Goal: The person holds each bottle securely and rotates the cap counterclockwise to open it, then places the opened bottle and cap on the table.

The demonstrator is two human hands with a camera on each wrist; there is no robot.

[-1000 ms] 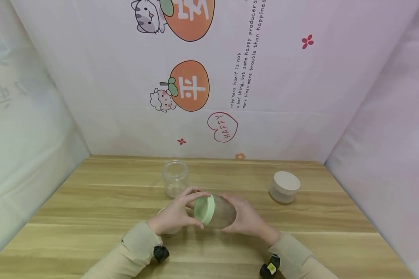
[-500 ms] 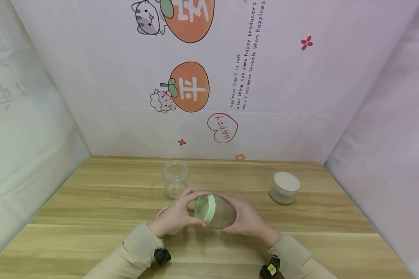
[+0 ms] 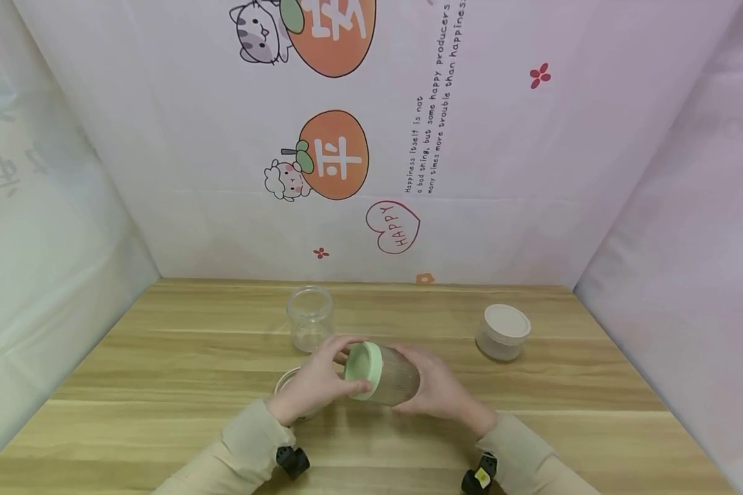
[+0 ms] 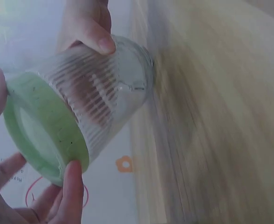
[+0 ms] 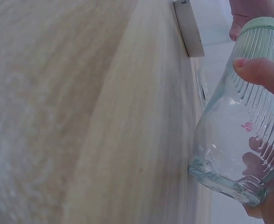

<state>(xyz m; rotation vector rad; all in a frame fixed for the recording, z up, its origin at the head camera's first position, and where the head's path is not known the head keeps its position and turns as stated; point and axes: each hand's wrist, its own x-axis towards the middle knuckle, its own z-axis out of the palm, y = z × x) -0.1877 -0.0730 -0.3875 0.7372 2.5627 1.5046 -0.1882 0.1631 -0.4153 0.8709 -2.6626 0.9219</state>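
Note:
A ribbed clear glass jar [image 3: 400, 377] with a light green lid [image 3: 374, 368] is held tilted on its side over the table, the lid facing left. My left hand [image 3: 314, 379] grips the lid by its rim, thumb at the lower near edge; in the left wrist view, fingertips press on the green rim [image 4: 58, 119] from opposite sides. My right hand [image 3: 438, 386] wraps round the body of the jar, its thumb lying on the ribbed glass in the right wrist view. The smooth glass base [image 5: 225, 184] shows there close beside the table surface.
An uncovered clear jar [image 3: 310, 322] stands behind my left hand. A round-rimmed container [image 3: 284, 379] is mostly hidden under that hand. At the right stands a low jar with a white lid [image 3: 504, 331]. Printed cloth [image 3: 483, 227] hangs behind the wooden table [image 3: 179, 357].
My left hand has turned slightly round the lid, its thumb moving from below the rim up onto the lid's edge. The jar and my right hand stay nearly in place.

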